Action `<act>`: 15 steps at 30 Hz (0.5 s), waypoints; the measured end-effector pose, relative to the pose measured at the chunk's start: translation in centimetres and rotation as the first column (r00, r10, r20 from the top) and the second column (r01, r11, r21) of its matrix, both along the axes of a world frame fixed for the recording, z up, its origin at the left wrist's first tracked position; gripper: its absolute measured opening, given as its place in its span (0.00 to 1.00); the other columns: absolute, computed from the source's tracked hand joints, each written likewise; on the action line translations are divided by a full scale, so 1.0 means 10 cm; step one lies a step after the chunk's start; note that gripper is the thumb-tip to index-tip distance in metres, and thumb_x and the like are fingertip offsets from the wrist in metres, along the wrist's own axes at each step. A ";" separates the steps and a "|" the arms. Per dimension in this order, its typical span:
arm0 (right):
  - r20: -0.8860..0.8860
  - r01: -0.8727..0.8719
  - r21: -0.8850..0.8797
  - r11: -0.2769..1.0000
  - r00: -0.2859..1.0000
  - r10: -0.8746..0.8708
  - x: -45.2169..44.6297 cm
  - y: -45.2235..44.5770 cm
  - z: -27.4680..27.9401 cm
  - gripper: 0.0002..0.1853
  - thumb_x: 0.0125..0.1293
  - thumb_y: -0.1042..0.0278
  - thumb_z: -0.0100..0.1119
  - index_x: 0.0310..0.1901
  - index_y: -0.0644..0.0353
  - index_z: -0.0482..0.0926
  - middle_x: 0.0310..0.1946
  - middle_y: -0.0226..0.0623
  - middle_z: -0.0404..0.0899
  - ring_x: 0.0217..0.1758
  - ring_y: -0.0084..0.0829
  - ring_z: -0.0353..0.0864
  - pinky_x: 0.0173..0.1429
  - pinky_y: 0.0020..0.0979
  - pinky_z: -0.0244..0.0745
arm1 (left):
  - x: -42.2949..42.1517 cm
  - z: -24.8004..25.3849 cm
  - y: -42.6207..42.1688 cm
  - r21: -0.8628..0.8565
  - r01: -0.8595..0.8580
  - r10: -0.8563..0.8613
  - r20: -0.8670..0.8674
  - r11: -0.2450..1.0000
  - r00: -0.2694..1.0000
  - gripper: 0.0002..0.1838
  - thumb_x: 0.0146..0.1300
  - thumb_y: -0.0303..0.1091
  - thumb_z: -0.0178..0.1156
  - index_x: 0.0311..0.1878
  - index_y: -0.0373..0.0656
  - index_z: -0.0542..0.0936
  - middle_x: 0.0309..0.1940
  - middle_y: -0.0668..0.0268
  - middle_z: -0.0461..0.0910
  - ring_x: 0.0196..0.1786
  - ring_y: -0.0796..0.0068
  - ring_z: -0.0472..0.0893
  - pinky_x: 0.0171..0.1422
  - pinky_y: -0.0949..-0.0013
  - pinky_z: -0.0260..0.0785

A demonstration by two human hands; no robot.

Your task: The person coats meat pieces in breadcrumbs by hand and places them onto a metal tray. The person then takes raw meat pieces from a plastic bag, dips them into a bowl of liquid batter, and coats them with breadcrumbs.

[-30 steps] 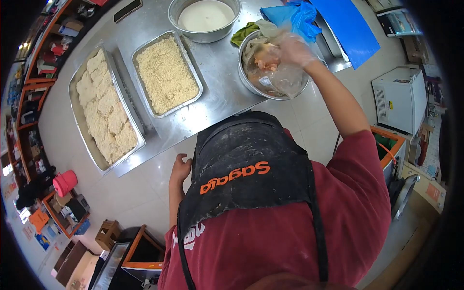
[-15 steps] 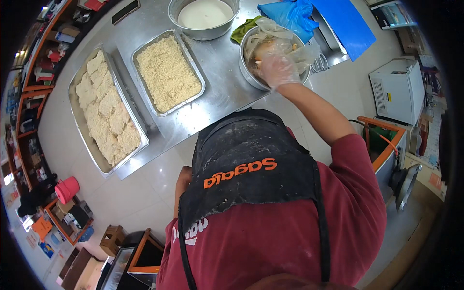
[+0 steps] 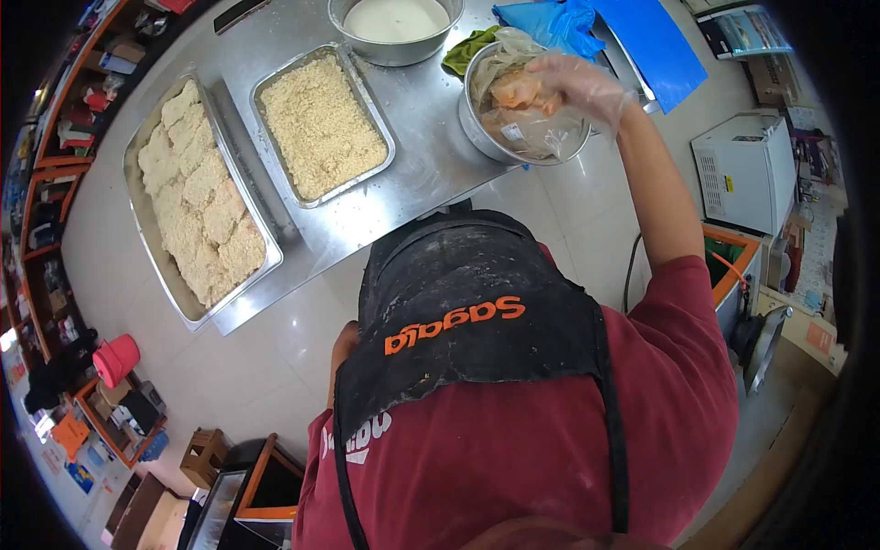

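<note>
My right hand (image 3: 587,87), in a clear plastic glove, is over the round metal pot (image 3: 469,119) at the table's right end. Its fingers are closed on a pale orange piece of raw meat (image 3: 521,92), which is held at the pot's mouth. A clear plastic bag (image 3: 536,137) lines the pot and hangs around the meat. My left hand is out of sight; only part of the left arm (image 3: 344,346) shows beside the black apron (image 3: 458,302).
On the metal table (image 3: 417,128) stand a tray of pale crumbs (image 3: 321,128), a tray of crumb-coated pieces (image 3: 206,197) and a bowl of white liquid (image 3: 394,20). A green cloth (image 3: 469,50), a blue bag (image 3: 559,27) and a blue board (image 3: 653,50) lie near the pot.
My right hand has risen from inside the pot and moved up and right, bringing the piece of raw meat with it. The whole view has shifted slightly.
</note>
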State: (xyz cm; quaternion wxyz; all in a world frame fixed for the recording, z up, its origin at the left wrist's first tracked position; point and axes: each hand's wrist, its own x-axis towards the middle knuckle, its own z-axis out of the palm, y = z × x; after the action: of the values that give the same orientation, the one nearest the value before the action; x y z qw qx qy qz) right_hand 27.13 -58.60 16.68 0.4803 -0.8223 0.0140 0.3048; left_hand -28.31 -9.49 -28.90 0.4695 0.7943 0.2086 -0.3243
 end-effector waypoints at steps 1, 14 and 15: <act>0.005 0.051 0.092 0.994 0.999 -0.051 0.06 -0.05 -0.05 0.20 0.70 0.65 0.61 0.59 0.66 0.79 0.45 0.39 0.85 0.39 0.26 0.83 0.45 0.28 0.79 | 0.01 0.02 0.00 0.012 -0.010 0.011 -0.025 1.000 1.000 0.12 0.48 0.28 0.71 0.22 0.47 0.75 0.26 0.70 0.81 0.28 0.80 0.70 0.37 0.66 0.65; 0.366 -0.084 -0.578 0.812 0.862 0.350 0.44 -0.20 -0.70 0.16 0.67 0.59 0.66 0.49 0.62 0.84 0.38 0.50 0.86 0.41 0.44 0.87 0.47 0.44 0.81 | 0.01 0.29 -0.14 0.086 -0.080 0.094 -0.172 0.993 0.981 0.10 0.48 0.29 0.71 0.26 0.44 0.77 0.30 0.68 0.82 0.31 0.77 0.73 0.41 0.64 0.67; 0.491 -0.015 -0.611 0.792 0.777 0.394 0.36 -0.24 -0.72 0.16 0.66 0.61 0.66 0.50 0.62 0.84 0.38 0.51 0.85 0.43 0.47 0.86 0.49 0.45 0.81 | -0.02 0.31 -0.17 0.089 -0.085 0.101 -0.187 0.992 0.977 0.10 0.48 0.29 0.71 0.26 0.44 0.77 0.31 0.68 0.82 0.31 0.77 0.73 0.41 0.64 0.67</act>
State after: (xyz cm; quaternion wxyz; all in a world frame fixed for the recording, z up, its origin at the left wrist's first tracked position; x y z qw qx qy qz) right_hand 30.75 -60.97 9.50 0.1501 -0.9765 -0.1402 0.0647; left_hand -28.51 -11.18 -25.83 0.4296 0.7671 0.3026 -0.3681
